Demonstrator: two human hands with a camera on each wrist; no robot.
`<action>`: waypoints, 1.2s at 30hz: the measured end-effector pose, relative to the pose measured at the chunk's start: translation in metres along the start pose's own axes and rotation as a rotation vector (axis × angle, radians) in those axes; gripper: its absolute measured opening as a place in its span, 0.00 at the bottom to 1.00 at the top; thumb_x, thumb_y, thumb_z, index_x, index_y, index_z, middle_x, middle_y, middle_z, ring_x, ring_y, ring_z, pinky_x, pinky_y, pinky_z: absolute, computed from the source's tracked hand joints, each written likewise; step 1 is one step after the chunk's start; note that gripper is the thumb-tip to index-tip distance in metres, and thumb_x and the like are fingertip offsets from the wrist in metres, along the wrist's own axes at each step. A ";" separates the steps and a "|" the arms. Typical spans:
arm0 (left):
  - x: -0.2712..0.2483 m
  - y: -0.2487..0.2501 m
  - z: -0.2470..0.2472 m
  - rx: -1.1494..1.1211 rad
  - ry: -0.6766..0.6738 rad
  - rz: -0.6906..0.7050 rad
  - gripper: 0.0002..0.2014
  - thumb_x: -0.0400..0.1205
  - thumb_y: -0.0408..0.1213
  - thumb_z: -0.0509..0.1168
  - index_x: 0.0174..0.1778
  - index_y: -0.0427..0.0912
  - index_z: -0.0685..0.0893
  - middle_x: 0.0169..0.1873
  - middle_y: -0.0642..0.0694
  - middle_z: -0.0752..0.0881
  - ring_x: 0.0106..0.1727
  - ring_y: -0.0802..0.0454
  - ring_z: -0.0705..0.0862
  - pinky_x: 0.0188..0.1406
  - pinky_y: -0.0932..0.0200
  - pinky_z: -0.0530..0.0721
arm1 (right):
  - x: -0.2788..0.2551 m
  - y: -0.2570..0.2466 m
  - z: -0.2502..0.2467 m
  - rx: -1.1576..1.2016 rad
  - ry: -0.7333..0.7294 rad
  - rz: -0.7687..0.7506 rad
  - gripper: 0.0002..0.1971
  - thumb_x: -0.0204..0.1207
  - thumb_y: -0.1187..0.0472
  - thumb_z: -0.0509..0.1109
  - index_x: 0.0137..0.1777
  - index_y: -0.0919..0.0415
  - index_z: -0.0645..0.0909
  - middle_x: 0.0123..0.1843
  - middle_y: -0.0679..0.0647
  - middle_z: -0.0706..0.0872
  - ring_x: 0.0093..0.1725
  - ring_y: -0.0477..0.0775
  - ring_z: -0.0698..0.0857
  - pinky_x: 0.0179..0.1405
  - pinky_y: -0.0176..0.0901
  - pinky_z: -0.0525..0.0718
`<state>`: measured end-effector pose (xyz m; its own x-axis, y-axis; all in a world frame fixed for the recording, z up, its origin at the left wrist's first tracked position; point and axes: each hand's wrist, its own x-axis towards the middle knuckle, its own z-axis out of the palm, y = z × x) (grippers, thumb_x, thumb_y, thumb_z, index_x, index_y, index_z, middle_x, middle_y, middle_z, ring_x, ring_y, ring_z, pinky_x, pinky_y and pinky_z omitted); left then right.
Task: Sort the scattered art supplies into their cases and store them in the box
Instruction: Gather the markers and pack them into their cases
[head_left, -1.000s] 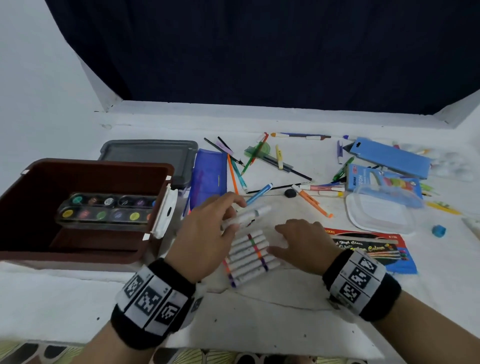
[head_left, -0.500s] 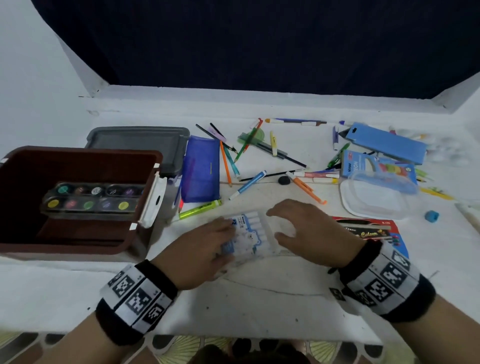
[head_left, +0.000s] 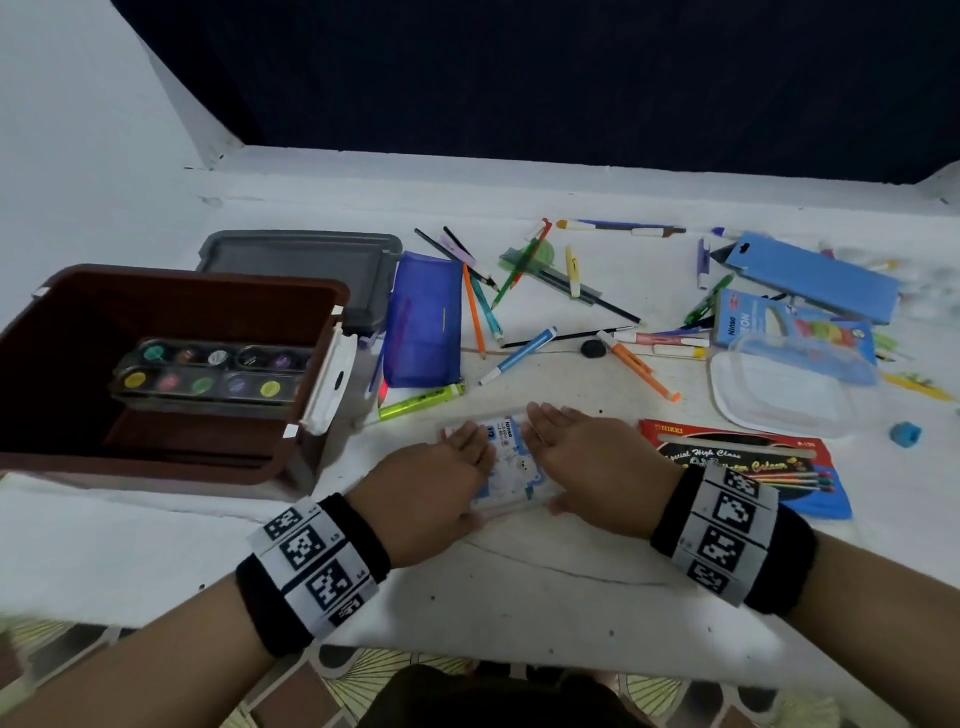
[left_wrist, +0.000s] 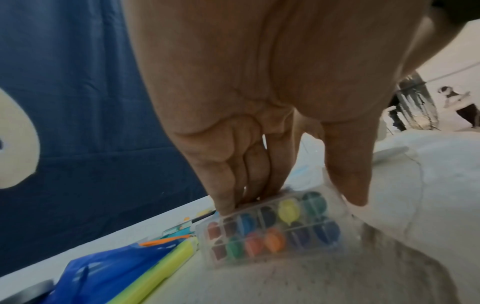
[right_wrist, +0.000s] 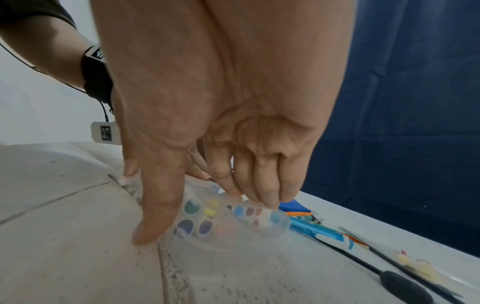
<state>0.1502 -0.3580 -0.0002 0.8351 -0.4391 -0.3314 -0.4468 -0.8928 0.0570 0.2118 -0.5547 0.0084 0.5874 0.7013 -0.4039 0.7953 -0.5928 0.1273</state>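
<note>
1. My left hand (head_left: 426, 486) lies flat, fingers straight, on the left edge of the clear marker case (head_left: 511, 470).
2. My right hand (head_left: 587, 467) lies flat too, fingers extended, on the case's right edge; the case sits between my palms on the surface (head_left: 519, 587).
3. In the wrist views, coloured marker caps (left_wrist: 272, 232) show through the case's end, just beyond my fingertips (left_wrist: 226, 205).
4. The brown box (head_left: 171, 291) stands well left of my left hand, a paint palette (head_left: 208, 371) inside.
5. A yellow highlighter (head_left: 421, 401) lies just beyond my left hand.
6. The red pencil packet (head_left: 748, 467) lies just right of my right hand.
</note>
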 end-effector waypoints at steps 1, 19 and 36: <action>0.001 0.002 0.000 0.028 0.001 -0.009 0.36 0.89 0.51 0.56 0.87 0.37 0.50 0.87 0.38 0.49 0.88 0.48 0.50 0.82 0.50 0.67 | -0.001 -0.001 -0.001 -0.007 0.002 -0.002 0.45 0.83 0.48 0.67 0.86 0.68 0.44 0.87 0.69 0.45 0.87 0.62 0.53 0.85 0.52 0.53; -0.006 -0.006 0.018 -0.127 0.164 0.059 0.35 0.88 0.47 0.61 0.87 0.37 0.55 0.87 0.39 0.54 0.88 0.47 0.51 0.81 0.61 0.48 | 0.001 0.005 -0.014 0.230 0.006 0.071 0.57 0.71 0.35 0.74 0.88 0.56 0.41 0.89 0.57 0.44 0.88 0.58 0.50 0.85 0.53 0.55; -0.051 0.012 -0.023 -0.662 0.823 -0.133 0.27 0.83 0.51 0.69 0.79 0.54 0.74 0.74 0.61 0.78 0.72 0.63 0.78 0.70 0.61 0.78 | -0.019 0.025 -0.032 0.535 0.357 0.028 0.55 0.60 0.35 0.80 0.84 0.51 0.59 0.73 0.47 0.66 0.71 0.49 0.64 0.71 0.44 0.72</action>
<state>0.1094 -0.3486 0.0396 0.9348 -0.0459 0.3522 -0.2796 -0.7066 0.6500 0.2254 -0.5709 0.0481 0.6941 0.7165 -0.0692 0.6480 -0.6638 -0.3735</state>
